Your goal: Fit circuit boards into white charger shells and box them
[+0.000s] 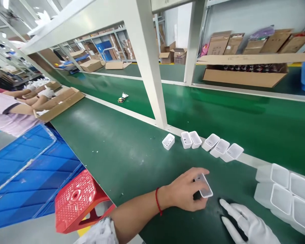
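Observation:
My left hand point(180, 191), bare with a red cord point(157, 201) at the wrist, is closed around a small white plastic box point(206, 190). The box is tilted just above or on the green bench, with part of it hidden by my fingers. To its right, my right hand point(250, 222) wears a white glove. Its thumb and forefinger are stretched apart over the bench, with nothing between them. Beyond my hands, several like boxes point(221, 148) stand in a loose row along the bench's far edge. Larger white containers point(281, 198) stand grouped right of my gloved hand.
A green conveyor belt point(218, 117) runs behind the bench point(117, 145), with a white post point(148, 64) at their border. A red stool point(75, 196) and blue crates point(20, 169) stand at left. Farther left, gloved co-workers' hands point(47, 93) are over a cardboard box point(66, 105).

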### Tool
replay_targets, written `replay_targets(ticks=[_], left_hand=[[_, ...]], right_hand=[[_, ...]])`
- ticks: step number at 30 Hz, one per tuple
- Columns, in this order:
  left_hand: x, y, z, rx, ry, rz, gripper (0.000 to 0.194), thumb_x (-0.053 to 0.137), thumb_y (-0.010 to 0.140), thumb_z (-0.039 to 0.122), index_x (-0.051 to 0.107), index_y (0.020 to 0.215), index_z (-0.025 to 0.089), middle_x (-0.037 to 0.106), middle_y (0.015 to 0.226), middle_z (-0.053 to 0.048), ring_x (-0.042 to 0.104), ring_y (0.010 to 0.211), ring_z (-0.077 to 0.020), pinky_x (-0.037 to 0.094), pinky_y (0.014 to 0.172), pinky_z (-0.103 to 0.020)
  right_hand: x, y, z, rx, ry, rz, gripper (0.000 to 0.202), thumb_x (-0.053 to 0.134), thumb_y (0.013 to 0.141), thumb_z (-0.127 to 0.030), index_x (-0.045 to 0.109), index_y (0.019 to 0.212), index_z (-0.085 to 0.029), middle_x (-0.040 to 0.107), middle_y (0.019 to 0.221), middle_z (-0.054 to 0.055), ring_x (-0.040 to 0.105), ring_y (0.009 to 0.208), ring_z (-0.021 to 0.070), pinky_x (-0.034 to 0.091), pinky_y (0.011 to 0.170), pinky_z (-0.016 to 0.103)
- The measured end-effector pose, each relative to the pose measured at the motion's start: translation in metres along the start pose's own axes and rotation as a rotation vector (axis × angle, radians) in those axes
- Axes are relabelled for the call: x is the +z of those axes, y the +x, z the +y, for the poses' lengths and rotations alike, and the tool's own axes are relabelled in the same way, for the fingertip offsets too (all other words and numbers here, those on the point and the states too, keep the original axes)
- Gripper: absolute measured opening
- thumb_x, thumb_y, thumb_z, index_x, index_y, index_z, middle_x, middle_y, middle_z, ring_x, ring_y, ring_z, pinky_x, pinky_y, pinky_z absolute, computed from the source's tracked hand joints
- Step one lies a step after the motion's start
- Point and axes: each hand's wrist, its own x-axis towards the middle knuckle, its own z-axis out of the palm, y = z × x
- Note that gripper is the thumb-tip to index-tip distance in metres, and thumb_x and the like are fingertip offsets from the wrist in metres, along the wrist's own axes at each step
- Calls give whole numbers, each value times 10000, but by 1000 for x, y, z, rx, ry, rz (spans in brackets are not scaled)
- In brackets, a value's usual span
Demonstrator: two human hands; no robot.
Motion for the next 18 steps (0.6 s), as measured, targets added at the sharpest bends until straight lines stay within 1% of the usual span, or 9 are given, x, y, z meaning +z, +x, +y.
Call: replay_targets(ticks=[2, 4, 5, 7, 10, 12, 14, 16, 18], left_hand=[[-4, 0, 4, -26, -101, 34, 447, 692, 780, 234, 511, 1184, 178, 484, 1384, -222, 570, 1267, -321, 555, 996, -418], [-6, 1, 5, -64, -140, 76, 609, 717, 800, 269, 414, 1323, 192, 501, 1374, -211, 561, 1272, -323, 537, 1023, -457], [-6, 2, 4, -84, -133, 91, 647, 734, 817, 307, 393, 1356, 202, 526, 1350, -198, 567, 1257, -321, 529, 1030, -475], [-6, 3, 2, -112, -80, 115, 687, 765, 826, 411, 399, 1374, 217, 571, 1289, -174, 591, 1206, -319, 533, 1016, -494], [-5, 3, 0, -115, 16, 125, 791, 782, 769, 571, 418, 1376, 218, 581, 1219, -158, 623, 1117, -317, 569, 940, -480], [-6, 1, 0, -120, 16, 102, 856, 781, 740, 618, 400, 1399, 225, 555, 1202, -145, 634, 1061, -302, 595, 869, -450], [-7, 0, 1, -115, -44, 68, 889, 789, 736, 598, 366, 1432, 240, 518, 1193, -130, 629, 1034, -285, 607, 814, -423], [-8, 0, 1, -79, -112, 32, 937, 805, 727, 561, 324, 1471, 254, 481, 1202, -126, 614, 1046, -286, 605, 811, -424], [-9, 1, 2, -25, -156, -23, 1020, 825, 703, 564, 277, 1509, 262, 456, 1246, -141, 598, 1101, -312, 594, 857, -453]], right_hand=[[-6, 1, -6, 33, -11, -21, 323, 462, 981, -400, 667, 1189, -260, 714, 993, 70, 719, 706, 190, 605, 596, 293], [-12, 4, -12, 54, -23, -43, 325, 462, 987, -384, 672, 1193, -247, 707, 1021, 83, 713, 746, 207, 606, 652, 333], [-15, 5, -14, 57, -22, -57, 320, 466, 987, -370, 676, 1192, -240, 704, 1027, 87, 709, 754, 209, 602, 664, 342], [-18, 6, -16, 68, -10, -80, 313, 472, 987, -332, 679, 1197, -226, 697, 1040, 94, 701, 773, 210, 592, 682, 348], [-21, 7, -18, 88, 6, -104, 307, 482, 985, -296, 683, 1203, -216, 691, 1043, 97, 692, 797, 207, 577, 701, 344], [-22, 7, -18, 93, 18, -109, 310, 479, 986, -294, 687, 1201, -212, 689, 1036, 98, 684, 791, 203, 568, 699, 341], [-23, 8, -19, 98, 33, -115, 310, 478, 985, -290, 695, 1192, -209, 691, 1028, 97, 680, 782, 198, 560, 689, 335], [-23, 10, -19, 104, 41, -118, 312, 476, 984, -281, 698, 1190, -207, 694, 1022, 97, 680, 789, 201, 556, 688, 333], [-23, 11, -19, 108, 44, -127, 314, 475, 983, -278, 697, 1194, -206, 695, 1020, 96, 679, 795, 203, 553, 687, 332]])
